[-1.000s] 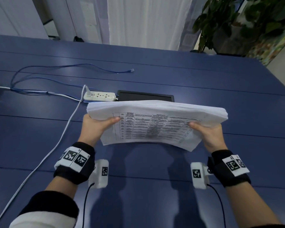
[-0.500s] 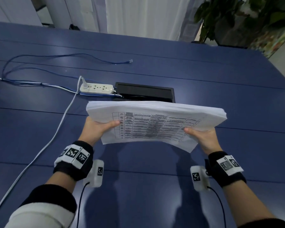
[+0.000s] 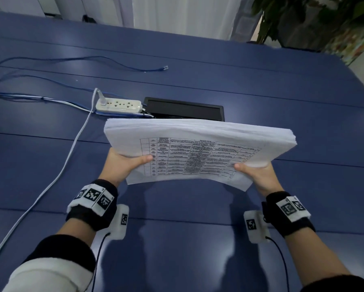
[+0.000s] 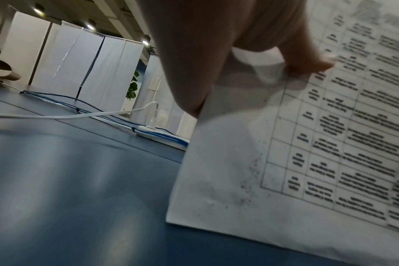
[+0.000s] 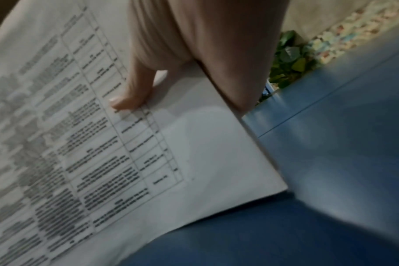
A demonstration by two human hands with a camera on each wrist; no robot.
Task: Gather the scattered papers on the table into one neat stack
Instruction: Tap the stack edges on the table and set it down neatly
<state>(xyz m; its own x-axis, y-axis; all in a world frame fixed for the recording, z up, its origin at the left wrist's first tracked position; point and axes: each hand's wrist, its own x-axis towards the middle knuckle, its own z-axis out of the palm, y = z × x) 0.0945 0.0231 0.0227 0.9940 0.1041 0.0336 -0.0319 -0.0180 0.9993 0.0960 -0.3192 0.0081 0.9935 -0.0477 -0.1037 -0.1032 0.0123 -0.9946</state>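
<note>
above the blue table (image 3: 50,161), the left hand (image 3: 122,165) and right hand (image 3: 259,175) clasp opposite ends of the paper stack (image 3: 197,144) (thumbs on the printed sheet), tilted up.

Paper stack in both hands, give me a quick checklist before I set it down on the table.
1. Left hand grips the paper stack: ok.
2. Right hand grips the other side: ok.
3. Edges flush: not ok, the front sheet's corner sticks out lower right.
4. Blue table under the stack bare: ok.
5. Power strip clear of the stack: ok.
6. Stray sheets elsewhere: cannot tell.
</note>
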